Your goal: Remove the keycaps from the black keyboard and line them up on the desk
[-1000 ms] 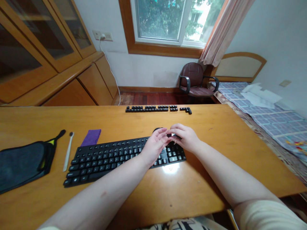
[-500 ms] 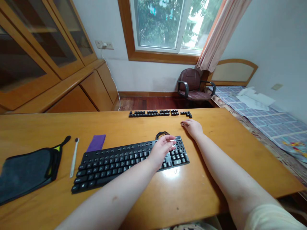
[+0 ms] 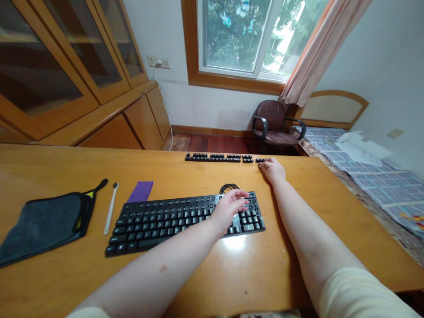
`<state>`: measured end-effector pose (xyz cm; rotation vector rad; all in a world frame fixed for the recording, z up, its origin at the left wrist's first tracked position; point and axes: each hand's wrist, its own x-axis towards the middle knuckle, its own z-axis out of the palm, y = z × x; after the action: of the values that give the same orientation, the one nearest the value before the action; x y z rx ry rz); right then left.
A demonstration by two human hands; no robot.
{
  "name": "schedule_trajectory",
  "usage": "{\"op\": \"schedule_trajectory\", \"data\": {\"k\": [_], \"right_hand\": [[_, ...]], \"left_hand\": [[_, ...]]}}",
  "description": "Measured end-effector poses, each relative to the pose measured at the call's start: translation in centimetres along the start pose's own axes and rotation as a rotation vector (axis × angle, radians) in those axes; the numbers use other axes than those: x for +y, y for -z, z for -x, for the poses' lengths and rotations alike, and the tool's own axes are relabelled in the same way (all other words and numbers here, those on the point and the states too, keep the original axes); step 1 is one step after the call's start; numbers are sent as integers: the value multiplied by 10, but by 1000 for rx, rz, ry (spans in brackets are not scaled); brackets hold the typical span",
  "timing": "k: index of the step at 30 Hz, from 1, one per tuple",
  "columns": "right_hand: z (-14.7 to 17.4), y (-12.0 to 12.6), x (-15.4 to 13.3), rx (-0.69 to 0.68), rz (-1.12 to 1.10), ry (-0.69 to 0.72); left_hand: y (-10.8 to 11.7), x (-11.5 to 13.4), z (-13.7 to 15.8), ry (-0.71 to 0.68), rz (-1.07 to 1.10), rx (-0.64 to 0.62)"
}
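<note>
A black keyboard lies at a slant on the wooden desk, some of its upper and right-hand key positions looking bare. Above its right part is my left hand, fingers loosely curved with the thumb apart. A small pale glint shows between those fingers, too small to identify. My right hand reaches to the far side of the desk, its fingertips pinched on a small dark keycap. Just beyond it, loose black keycaps stand in rows, and the hand hides part of the rightmost group.
A coiled black cable sits behind the keyboard. Left of it are a purple cloth, a toothbrush and a dark grey pouch. Beyond the desk's far edge stands an office chair; a bed is at the right.
My right hand has moved farther away, up to the rightmost keycap group, with the dark keycap at its fingertips. My left hand stays over the keyboard. The camera view has shifted slightly.
</note>
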<state>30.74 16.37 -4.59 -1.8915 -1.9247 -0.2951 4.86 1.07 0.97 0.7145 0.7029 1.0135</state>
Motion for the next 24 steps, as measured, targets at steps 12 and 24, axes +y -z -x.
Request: {"op": "schedule_trajectory", "data": {"k": [12,24], "right_hand": [[0,9,-9,-9,-6,-80],[2,9,-4,86,-14,-156]], "left_hand": [[5,-5,-3,-5,-7,-28],[4,-4,-2,10,-12,-22]]}}
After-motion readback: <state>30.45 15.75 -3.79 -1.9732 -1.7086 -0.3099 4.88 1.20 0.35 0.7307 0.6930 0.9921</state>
